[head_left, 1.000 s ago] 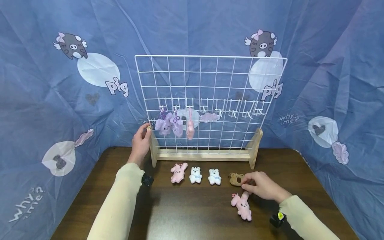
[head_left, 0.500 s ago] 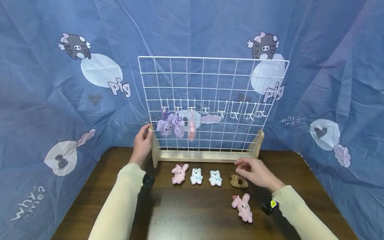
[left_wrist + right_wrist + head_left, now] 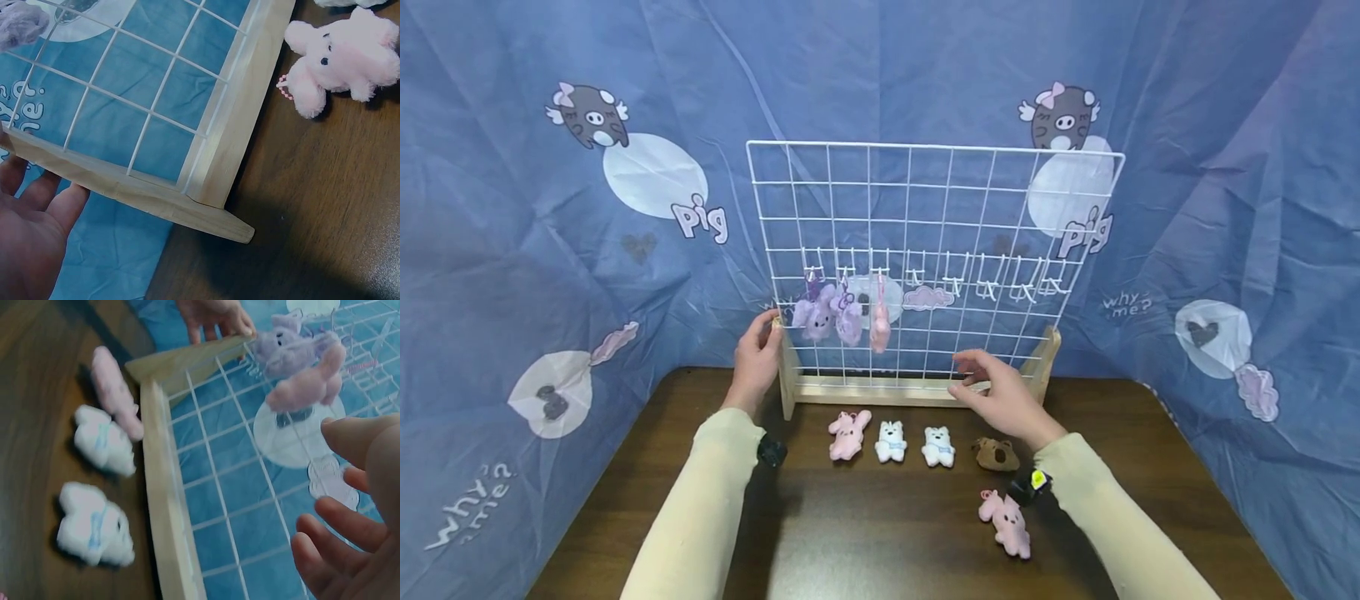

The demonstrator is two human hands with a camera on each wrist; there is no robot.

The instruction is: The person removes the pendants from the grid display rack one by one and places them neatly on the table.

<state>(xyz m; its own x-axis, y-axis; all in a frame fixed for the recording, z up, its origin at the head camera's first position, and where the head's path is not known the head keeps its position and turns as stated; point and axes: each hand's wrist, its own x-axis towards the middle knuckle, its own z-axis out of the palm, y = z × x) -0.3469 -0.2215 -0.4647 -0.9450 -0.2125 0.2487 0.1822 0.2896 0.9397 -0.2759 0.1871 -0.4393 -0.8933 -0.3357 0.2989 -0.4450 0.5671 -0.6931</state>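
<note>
My left hand [image 3: 756,358] grips the upper end of the left wooden side piece of a white wire grid rack [image 3: 910,390]; in the left wrist view its fingers [image 3: 67,203] press against the wood. My right hand [image 3: 1003,402] is in the air before the rack's lower right part, holding nothing, thumb and fingers spread apart. Two purple plush keychains [image 3: 817,317] and a pink plush keychain [image 3: 880,325] hang from hooks at left. On the table, a pink bunny plush [image 3: 848,435], two white bear plushes [image 3: 891,442] and a brown plush [image 3: 996,455] lie in a row.
Another pink bunny plush [image 3: 1009,527] lies nearer the front, partly behind the right wrist camera. Several white hooks [image 3: 987,288] on the grid's right side carry nothing. A blue printed cloth [image 3: 647,50] encloses the dark wooden table [image 3: 865,533].
My right hand has left the brown plush and moved up and left toward the grid, its fingers empty. The left hand keeps its grip on the rack. The plushes stay where they were.
</note>
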